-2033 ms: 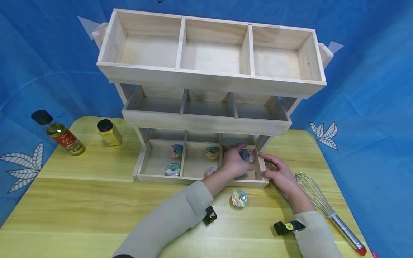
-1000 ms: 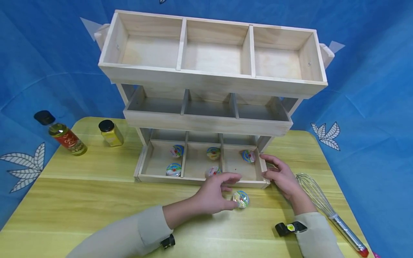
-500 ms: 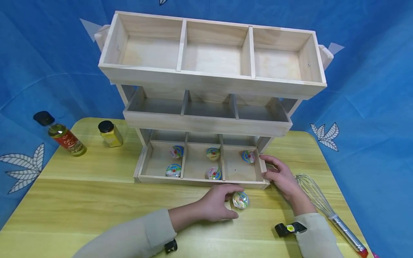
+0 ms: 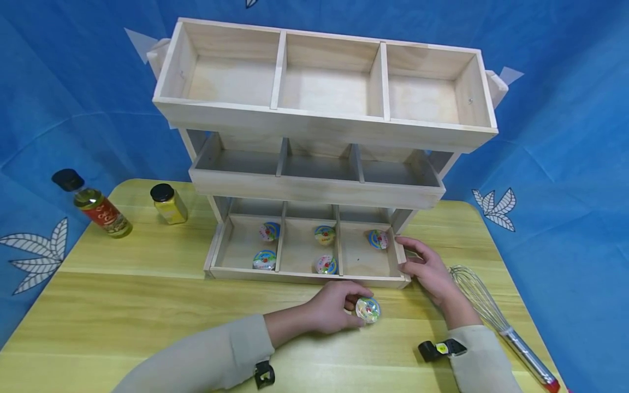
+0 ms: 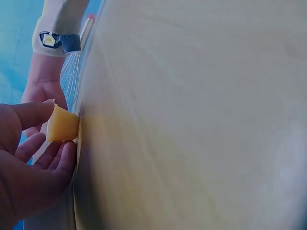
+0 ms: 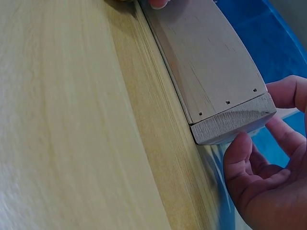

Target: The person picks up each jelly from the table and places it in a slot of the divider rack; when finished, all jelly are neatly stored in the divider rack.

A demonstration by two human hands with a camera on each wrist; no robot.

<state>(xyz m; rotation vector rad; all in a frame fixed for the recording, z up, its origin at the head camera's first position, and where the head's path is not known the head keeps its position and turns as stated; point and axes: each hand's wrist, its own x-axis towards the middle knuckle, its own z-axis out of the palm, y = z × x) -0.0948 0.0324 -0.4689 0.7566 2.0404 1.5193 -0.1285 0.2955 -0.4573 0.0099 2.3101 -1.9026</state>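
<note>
Between thumb and fingers, my left hand (image 4: 331, 308) pinches a small jelly cup (image 4: 368, 310) with a printed foil lid, in front of the rack. The left wrist view shows the cup's yellow-orange body (image 5: 63, 124), tilted at the tabletop. My right hand (image 4: 428, 268) grips the right end of the wooden three-tier rack's bottom tray (image 4: 304, 277); its thumb and fingers lie around the end board (image 6: 234, 120) in the right wrist view. Two jelly cups sit in the tray's left compartment, two in the middle, and one jelly cup (image 4: 378, 239) at the back of the right.
The rack's upper tier (image 4: 324, 123) and middle tier (image 4: 314, 185) overhang the bottom tray. A whisk (image 4: 501, 325) lies right of my right hand. An oil bottle (image 4: 100, 212) and a black-capped yellow jar (image 4: 169, 204) stand at the table's left. Blue cloth (image 4: 565, 136) hangs behind.
My left hand moved out of the right compartment, leaving a jelly cup there, came down to the jelly cup on the table and took hold of it. My right hand stayed at the tray's end.
</note>
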